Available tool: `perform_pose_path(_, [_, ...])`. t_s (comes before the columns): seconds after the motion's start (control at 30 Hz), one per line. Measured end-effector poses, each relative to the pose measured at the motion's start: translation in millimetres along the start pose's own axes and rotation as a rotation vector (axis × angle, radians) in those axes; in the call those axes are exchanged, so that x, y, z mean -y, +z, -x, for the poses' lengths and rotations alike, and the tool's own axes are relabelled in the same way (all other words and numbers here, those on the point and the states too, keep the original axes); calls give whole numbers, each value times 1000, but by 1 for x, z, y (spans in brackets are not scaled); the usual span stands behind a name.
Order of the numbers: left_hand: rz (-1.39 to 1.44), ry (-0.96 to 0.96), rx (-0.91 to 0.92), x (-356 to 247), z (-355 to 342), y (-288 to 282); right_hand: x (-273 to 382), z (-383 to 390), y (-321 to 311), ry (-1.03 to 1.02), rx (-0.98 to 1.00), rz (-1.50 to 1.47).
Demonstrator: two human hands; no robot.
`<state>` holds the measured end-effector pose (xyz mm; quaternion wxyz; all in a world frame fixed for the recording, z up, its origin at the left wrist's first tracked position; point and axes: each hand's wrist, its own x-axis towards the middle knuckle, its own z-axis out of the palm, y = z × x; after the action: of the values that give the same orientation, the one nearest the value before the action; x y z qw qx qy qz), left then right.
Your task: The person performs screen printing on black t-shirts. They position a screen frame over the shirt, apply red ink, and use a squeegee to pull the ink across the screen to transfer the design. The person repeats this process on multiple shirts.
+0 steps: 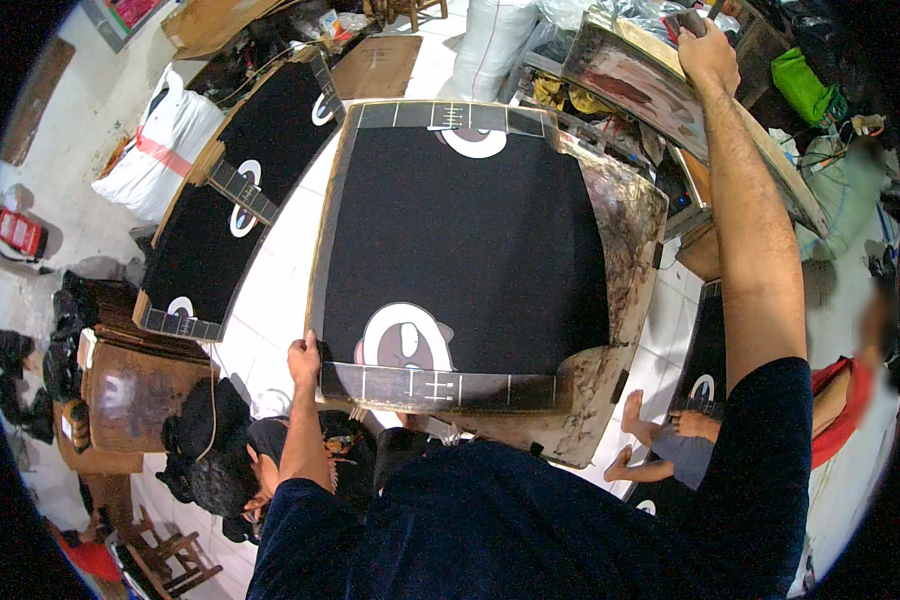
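A black fabric panel (470, 230) with printed cartoon eyes lies on a stained board (625, 230). Clear strips with white ruled marks (450, 388) cross its near and far ends. My left hand (305, 360) is closed on the board's near left corner, thumb on top. At the far right, my right arm is stretched out and my right hand (710, 58) is closed around a brown block-like handle (686, 24). That hand is above a tilted screen-printing frame (635, 95) smeared with reddish-brown ink. My fingers partly hide the handle.
More black panels with eye prints (270, 130) lie on boards at left. A crouching person (225, 490) is close by my left arm; another person's bare feet (630, 425) are at right. White sacks (160, 145), a fire extinguisher (20, 235) and stacked boards (140, 390) stand around.
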<state>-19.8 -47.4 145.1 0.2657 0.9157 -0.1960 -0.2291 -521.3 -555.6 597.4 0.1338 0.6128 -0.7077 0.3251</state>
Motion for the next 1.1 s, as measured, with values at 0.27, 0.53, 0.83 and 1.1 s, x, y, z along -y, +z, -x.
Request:
perform_pose_path(0.27, [227, 120, -27, -20, 44, -19, 26, 27, -23, 97, -173, -146])
perform_pose_path(0.53, [372, 162, 283, -57, 41, 40, 25, 46, -16, 126, -192, -132])
perform_pose_path(0.83, [53, 344, 460, -38, 44, 15, 15, 37, -13, 146, -181, -138])
perform_pose_path(1.1, [-288, 505, 444, -86, 47, -6, 19, 15, -14, 140, -195, -128])
